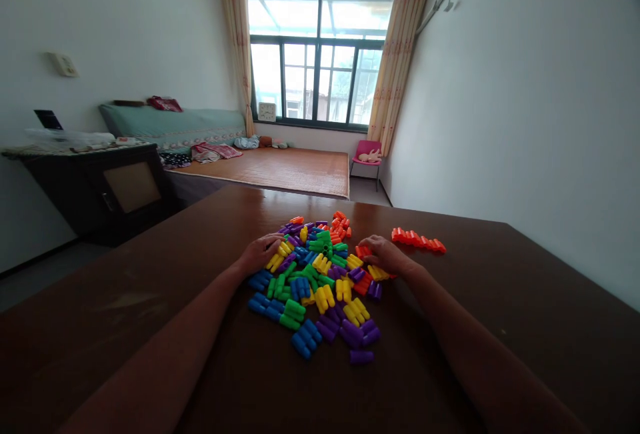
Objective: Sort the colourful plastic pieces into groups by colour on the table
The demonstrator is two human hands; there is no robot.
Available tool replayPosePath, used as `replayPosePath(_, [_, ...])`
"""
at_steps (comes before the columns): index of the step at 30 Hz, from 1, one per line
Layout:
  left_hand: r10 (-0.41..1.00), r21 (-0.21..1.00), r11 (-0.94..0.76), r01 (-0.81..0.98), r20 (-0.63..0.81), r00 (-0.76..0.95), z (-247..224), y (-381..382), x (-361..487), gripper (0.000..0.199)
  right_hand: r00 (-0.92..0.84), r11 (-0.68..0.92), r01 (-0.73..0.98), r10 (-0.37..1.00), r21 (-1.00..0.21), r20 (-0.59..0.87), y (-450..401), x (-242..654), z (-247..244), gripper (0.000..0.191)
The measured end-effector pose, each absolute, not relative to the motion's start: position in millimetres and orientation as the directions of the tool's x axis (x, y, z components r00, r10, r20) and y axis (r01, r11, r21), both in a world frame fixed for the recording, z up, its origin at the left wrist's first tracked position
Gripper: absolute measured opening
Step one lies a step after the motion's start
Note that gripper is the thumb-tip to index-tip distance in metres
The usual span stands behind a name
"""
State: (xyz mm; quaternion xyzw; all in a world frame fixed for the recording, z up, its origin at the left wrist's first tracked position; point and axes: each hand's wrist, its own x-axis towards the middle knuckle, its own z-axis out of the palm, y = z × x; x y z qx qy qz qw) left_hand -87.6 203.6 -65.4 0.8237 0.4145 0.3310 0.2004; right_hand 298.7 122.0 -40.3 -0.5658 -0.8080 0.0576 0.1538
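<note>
A heap of bullet-shaped plastic building blocks (325, 299) in blue, green, yellow, purple and orange lies on the brown table (165, 287). At the heap's left edge rests my left hand (260, 254), fingers stretched forward and apart beside a yellow block (276, 261); it holds nothing that I can see. On the right side, my right hand (385, 253) has its fingers curled down onto an orange block (363, 251). Beyond that hand, several orange blocks are joined in a row (418, 239). A single purple block (361, 357) lies nearest to me.
Past the table's far edge stands a bed (300, 171) with a mat and some cloths. A dark cabinet (85, 184) is at the left. By the window (320, 81) there is a pink chair (361, 153) with a soft toy on it.
</note>
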Motion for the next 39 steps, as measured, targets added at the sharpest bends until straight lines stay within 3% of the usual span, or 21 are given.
replayPosePath(5, [0.812, 0.593, -0.582, 0.557, 0.388, 0.436, -65.5, 204.0, -87.8, 0.059, -0.311, 0.333, 0.89, 0.943, -0.312, 0.12, 116.5, 306.0, -20.4, 0.034])
replayPosePath(9, [0.811, 0.582, -0.585, 0.565, 0.393, 0.434, -66.9, 205.9, -87.3, 0.061, -0.129, 0.104, 0.97, 0.987, -0.218, -0.099, 102.4, 328.7, 4.4, 0.027])
replayPosePath(12, [0.815, 0.581, -0.579, 0.572, 0.386, 0.432, -64.5, 203.9, -85.7, 0.063, -0.026, -0.019, 0.989, 0.953, -0.147, -0.301, 93.0, 339.4, 10.1, 0.037])
replayPosePath(14, [0.818, 0.584, -0.575, 0.573, 0.381, 0.431, -62.3, 201.7, -84.5, 0.063, -0.015, -0.037, 0.989, 0.937, -0.142, -0.349, 90.8, 340.1, 7.8, 0.04])
replayPosePath(25, [0.825, 0.603, -0.564, 0.564, 0.379, 0.42, -58.2, 197.8, -84.2, 0.058, -0.262, 0.233, 0.95, 0.957, -0.209, -0.125, 101.5, 324.5, -9.6, 0.036])
replayPosePath(36, [0.809, 0.603, -0.585, 0.542, 0.388, 0.441, -68.2, 205.5, -88.5, 0.054, -0.207, 0.118, 0.894, 0.964, -0.431, -0.167, 109.9, 341.2, -15.1, 0.044])
replayPosePath(39, [0.812, 0.601, -0.581, 0.548, 0.381, 0.443, -65.7, 204.4, -87.6, 0.055, -0.205, 0.1, 0.895, 0.958, -0.435, -0.202, 107.1, 344.5, -12.5, 0.043])
